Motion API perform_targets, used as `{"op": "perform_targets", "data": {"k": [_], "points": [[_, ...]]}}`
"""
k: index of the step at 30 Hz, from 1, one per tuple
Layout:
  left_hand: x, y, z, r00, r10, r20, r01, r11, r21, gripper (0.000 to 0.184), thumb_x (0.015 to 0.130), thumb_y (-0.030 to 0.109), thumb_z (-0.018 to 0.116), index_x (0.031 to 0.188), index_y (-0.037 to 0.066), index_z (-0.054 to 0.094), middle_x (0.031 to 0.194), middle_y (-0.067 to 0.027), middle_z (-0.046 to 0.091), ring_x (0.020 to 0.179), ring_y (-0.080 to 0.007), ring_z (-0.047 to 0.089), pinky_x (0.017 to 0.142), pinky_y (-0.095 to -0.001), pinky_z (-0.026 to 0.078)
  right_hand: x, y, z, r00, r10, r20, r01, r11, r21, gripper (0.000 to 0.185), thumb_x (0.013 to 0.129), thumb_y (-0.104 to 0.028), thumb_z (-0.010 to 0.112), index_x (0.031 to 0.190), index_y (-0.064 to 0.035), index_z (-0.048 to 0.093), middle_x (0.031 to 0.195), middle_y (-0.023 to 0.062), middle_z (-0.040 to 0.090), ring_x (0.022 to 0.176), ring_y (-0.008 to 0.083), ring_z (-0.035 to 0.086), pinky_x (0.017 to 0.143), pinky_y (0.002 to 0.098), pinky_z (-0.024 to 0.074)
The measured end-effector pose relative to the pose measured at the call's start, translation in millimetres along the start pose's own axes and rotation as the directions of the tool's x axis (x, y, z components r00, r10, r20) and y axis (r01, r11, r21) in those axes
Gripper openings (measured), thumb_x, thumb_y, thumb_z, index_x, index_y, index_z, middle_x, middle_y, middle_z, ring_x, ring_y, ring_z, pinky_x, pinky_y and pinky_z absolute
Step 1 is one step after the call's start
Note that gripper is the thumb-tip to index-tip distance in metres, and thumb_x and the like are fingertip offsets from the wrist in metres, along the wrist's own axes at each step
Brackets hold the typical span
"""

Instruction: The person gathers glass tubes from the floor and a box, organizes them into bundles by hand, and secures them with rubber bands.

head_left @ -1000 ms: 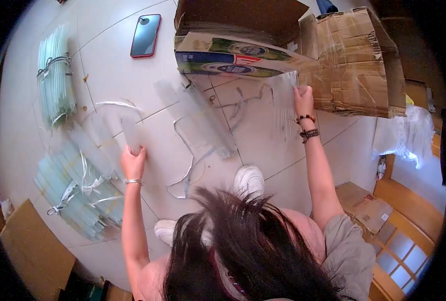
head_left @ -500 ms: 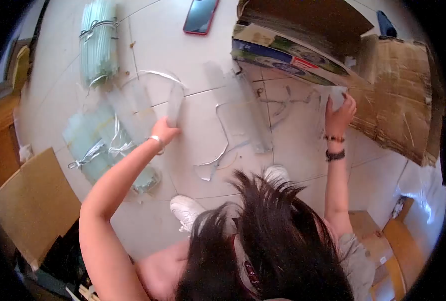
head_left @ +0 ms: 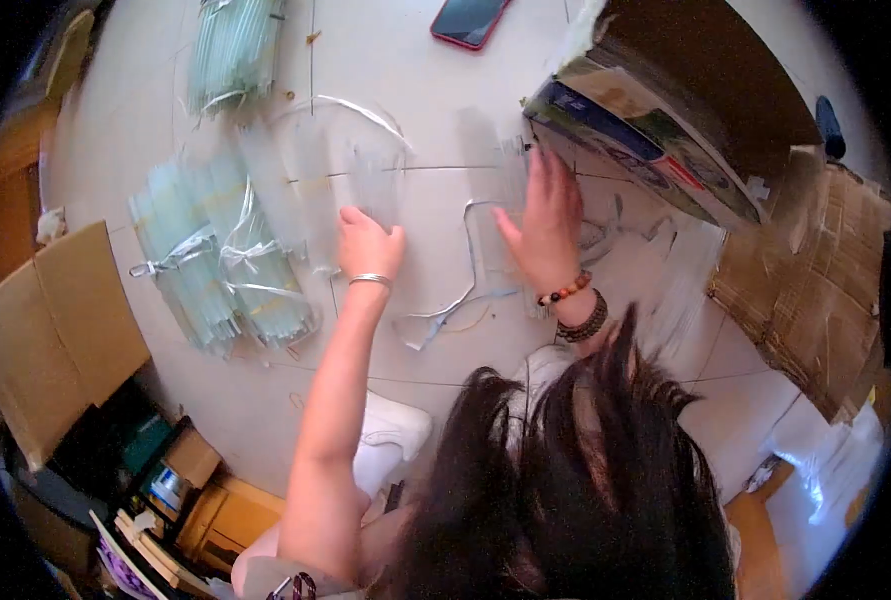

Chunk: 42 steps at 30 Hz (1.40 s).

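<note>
My left hand point(head_left: 370, 245) is closed around the lower end of a small bunch of clear tubes point(head_left: 373, 180) on the floor; blur softens their outline. My right hand point(head_left: 548, 225) has its fingers stretched out, lying over the right edge of a loose pile of clear tubes point(head_left: 505, 190). A white ribbon point(head_left: 470, 260) runs along the floor between the hands. To the left lie two bundles of thin greenish-clear tubes, a nearer one point(head_left: 180, 265) and another beside it point(head_left: 250, 255), each tied with white ribbon.
A further tied bundle point(head_left: 235, 55) lies at the upper left. A phone point(head_left: 470, 18) is at the top. An opened cardboard box point(head_left: 655, 130) stands on the right, its brown flap point(head_left: 815, 290) hanging down. A cardboard sheet point(head_left: 60, 340) is at the left, and a white shoe point(head_left: 390, 440) is below.
My right hand has moved left from beside the box flap, where it held a small translucent piece, to the loose pile. The view has shifted, and my left hand still grips its bunch.
</note>
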<state>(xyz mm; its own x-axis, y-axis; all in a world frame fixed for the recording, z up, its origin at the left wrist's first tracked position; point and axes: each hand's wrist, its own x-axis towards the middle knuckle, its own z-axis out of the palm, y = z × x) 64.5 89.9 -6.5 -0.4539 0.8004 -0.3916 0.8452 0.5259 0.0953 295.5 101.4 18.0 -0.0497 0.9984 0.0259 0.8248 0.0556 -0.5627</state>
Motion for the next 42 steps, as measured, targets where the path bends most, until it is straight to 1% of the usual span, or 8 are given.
{"op": "perform_targets", "data": {"k": [13,18,24,31,34,38,40,42], "points": [[-64.7,30.2,13.0,0.880,0.129,-0.457,-0.131,0.991,0.028,0.098,0.072,0.035,0.084,0.145,-0.005,0.031,0.146,-0.0236,0.035,0.133,-0.0410,0.038,0.112,-0.0511,0.030,-32.4,32.5,8.8,0.926,0.309,0.216,-0.296,0.951,-0.092,0.104,0.065,-0.028,0.084,0.145,0.0062,0.028,0.135,0.0291,0.045,0.123,0.0443,0.047,0.104,0.0496,0.0407],[-112.2,70.8,27.9,0.834,0.368,-0.412,-0.546,0.659,-0.518,0.075,0.077,0.023,0.081,0.138,-0.001,0.045,0.138,-0.0197,0.044,0.127,-0.0369,0.045,0.108,-0.0495,0.036,-26.9,78.0,29.0,0.928,0.317,0.194,-0.360,0.896,0.261,0.080,0.071,-0.019,0.081,0.135,0.0032,0.038,0.127,0.0224,0.055,0.116,0.0317,0.057,0.095,0.0449,0.0488],[-134.3,93.4,31.0,0.900,0.425,-0.091,-0.263,0.366,-0.892,0.078,0.073,0.030,0.087,0.134,-0.001,0.050,0.133,-0.0167,0.047,0.118,-0.0276,0.057,0.102,-0.0394,0.048,-29.3,69.0,-14.2,0.712,0.291,0.639,-0.699,0.204,0.685,0.064,0.084,-0.018,0.077,0.133,0.0036,0.044,0.120,0.0116,0.061,0.099,0.0179,0.062,0.087,0.0293,0.0510],[-117.5,87.2,34.5,0.905,0.306,0.296,0.233,0.227,-0.946,0.072,0.075,0.032,0.088,0.128,-0.003,0.053,0.128,-0.0119,0.054,0.112,-0.0187,0.060,0.093,-0.0345,0.052,-53.9,28.1,-29.5,0.752,0.326,0.573,-0.654,0.261,0.710,0.039,0.098,-0.023,0.063,0.128,0.0006,0.055,0.117,0.0068,0.064,0.102,0.0126,0.059,0.090,0.0288,0.0482],[-107.1,73.0,38.8,0.686,0.425,0.591,0.519,0.285,-0.806,0.061,0.079,0.034,0.084,0.122,-0.001,0.058,0.114,-0.0075,0.063,0.102,-0.0152,0.062,0.087,-0.0323,0.052,-81.0,12.7,-7.0,0.770,0.443,0.459,-0.571,0.159,0.805,0.045,0.102,-0.021,0.054,0.140,0.0017,0.046,0.128,0.0093,0.059,0.111,0.0158,0.056,0.098,0.0312,0.0446],[-97.8,71.9,13.1,0.497,0.598,0.629,0.643,0.234,-0.730,0.047,0.084,0.030,0.080,0.118,0.002,0.061,0.105,-0.0053,0.067,0.094,-0.0133,0.064,0.083,-0.0309,0.052,-107.8,8.8,13.1,0.817,0.434,0.380,-0.518,0.262,0.814,0.052,0.107,-0.021,0.043,0.153,0.0007,0.031,0.147,0.0145,0.043,0.135,0.0206,0.042,0.112,0.0319,0.0336],[-93.2,69.1,20.6,0.474,0.592,0.652,0.675,0.231,-0.701,0.047,0.084,0.028,0.080,0.118,0.001,0.061,0.104,-0.0050,0.067,0.092,-0.0140,0.065,0.082,-0.0309,0.052,-114.5,26.2,17.5,0.959,0.234,0.161,-0.284,0.764,0.580,0.051,0.101,-0.012,0.048,0.150,-0.0008,0.038,0.140,0.0169,0.051,0.125,0.0263,0.052,0.108,0.0350,0.0387],[-90.7,66.2,22.7,0.468,0.583,0.664,0.691,0.228,-0.686,0.047,0.082,0.026,0.081,0.117,0.002,0.062,0.104,-0.0052,0.068,0.093,-0.0139,0.065,0.082,-0.0305,0.052,-106.3,31.0,1.6,0.977,0.093,0.193,-0.161,0.913,0.374,0.053,0.095,-0.008,0.055,0.146,-0.0022,0.044,0.135,0.0180,0.056,0.119,0.0305,0.057,0.105,0.0373,0.0418]]}}
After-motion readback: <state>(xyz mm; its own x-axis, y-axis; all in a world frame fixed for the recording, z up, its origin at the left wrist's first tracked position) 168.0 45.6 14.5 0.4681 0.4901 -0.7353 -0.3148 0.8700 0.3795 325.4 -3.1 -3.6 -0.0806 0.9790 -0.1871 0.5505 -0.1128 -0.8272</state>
